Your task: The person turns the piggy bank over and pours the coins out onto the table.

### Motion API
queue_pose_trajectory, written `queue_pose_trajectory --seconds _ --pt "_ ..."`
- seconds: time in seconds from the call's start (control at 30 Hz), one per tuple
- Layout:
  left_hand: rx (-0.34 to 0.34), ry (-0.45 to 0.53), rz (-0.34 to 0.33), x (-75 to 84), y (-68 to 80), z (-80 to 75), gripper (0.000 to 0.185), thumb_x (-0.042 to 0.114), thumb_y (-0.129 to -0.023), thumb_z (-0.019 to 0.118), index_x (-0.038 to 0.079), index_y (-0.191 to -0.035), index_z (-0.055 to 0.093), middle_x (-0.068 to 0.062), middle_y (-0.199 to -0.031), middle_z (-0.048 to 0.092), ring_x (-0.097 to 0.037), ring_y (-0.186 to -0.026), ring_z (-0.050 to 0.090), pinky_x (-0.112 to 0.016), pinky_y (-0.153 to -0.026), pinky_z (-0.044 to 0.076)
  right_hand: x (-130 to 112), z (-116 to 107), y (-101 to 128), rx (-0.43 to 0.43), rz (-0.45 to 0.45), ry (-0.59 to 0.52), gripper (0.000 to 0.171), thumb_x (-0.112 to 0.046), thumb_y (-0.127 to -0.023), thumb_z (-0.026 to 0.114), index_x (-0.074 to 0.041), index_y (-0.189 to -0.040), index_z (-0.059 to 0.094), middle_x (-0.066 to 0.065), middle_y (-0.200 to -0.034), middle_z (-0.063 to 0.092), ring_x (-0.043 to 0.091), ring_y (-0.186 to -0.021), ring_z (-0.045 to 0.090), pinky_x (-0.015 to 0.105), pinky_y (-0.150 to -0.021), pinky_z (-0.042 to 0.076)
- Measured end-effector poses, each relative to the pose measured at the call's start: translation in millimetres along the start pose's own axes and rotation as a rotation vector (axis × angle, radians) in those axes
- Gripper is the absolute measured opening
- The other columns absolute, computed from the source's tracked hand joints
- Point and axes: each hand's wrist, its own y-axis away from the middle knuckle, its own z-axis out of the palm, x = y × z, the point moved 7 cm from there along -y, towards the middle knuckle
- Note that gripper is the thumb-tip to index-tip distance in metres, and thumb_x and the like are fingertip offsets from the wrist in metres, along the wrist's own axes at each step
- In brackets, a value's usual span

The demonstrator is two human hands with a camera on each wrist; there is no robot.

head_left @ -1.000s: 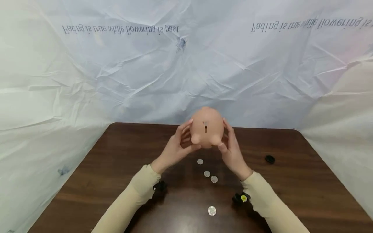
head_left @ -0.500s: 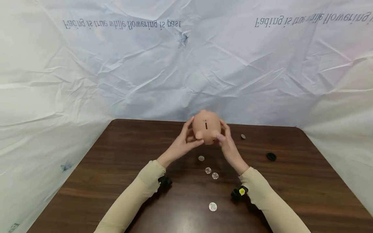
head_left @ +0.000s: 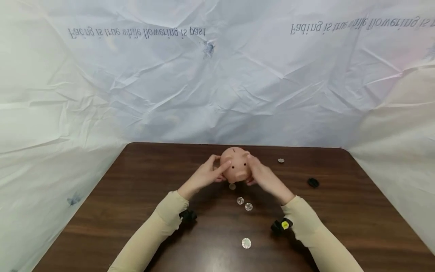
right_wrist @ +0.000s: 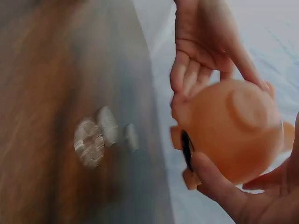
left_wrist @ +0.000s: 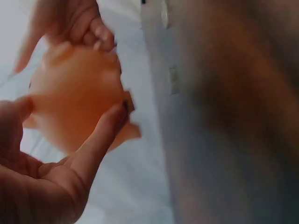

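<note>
A pinkish-orange piggy bank (head_left: 236, 168) is held between both hands near the table's far side, its face and dark eyes toward me. Its coin slot (head_left: 233, 150) shows on top. My left hand (head_left: 207, 173) grips its left side, thumb across the front beside an eye. On the other side my right hand (head_left: 266, 179) holds it, fingers reaching underneath. In the right wrist view a dark round spot (right_wrist: 187, 149) shows on the underside between the stubby feet, right by the right thumb. One coin (head_left: 232, 186) lies just below the bank in the head view.
Several silvery coins lie on the brown table (head_left: 136, 181), among them one near the front (head_left: 246, 243) and one at the far right (head_left: 281, 161). A small black round piece (head_left: 313, 183) sits on the right. A pale printed sheet (head_left: 190, 87) hangs behind the table.
Both hands have brought the piggy bank lower and tilted it, so its face now shows instead of its slotted top. A coin has appeared on the table right of the right hand.
</note>
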Motion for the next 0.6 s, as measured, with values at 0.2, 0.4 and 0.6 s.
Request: queue_pose_trajectory --seconds 0.2,0.4,0.6 --pt "-0.033 0.068 -0.019 13.4 9.2 -14.6 0.073 0.062 -0.097 0.056 0.006 -0.142 0.044 -0.018 -0.093 0.073 -0.039 -0.091 0.072 -0.05 -0.082 0.06 -17 -6 6 0.068 -0.086 0.064 0.062 -0.058 -0.106 0.038 -0.018 -0.154 0.041 0.014 -0.089 0.067 0.027 -0.077 0.066 0.045 -0.074 0.058" --pt "-0.038 0.013 0.21 34.8 15.5 -26.4 0.069 0.042 -0.1 0.064 0.026 -0.157 0.028 -0.014 -0.124 0.066 -0.032 -0.111 0.067 -0.044 -0.091 0.058 -30 -11 11 0.145 -0.28 0.075 0.062 -0.04 -0.106 0.054 -0.033 -0.16 0.026 0.009 -0.137 0.057 0.029 -0.115 0.061 0.048 -0.088 0.054" --pt "-0.08 0.103 0.084 10.1 6.3 -23.8 0.071 0.03 -0.102 0.064 0.02 -0.159 0.025 -0.019 -0.13 0.061 -0.032 -0.119 0.062 -0.049 -0.101 0.051 -8 2 0 -0.018 -0.123 -0.093 0.069 -0.036 -0.104 0.058 -0.019 -0.162 0.024 0.019 -0.14 0.056 0.036 -0.121 0.06 0.05 -0.099 0.052"
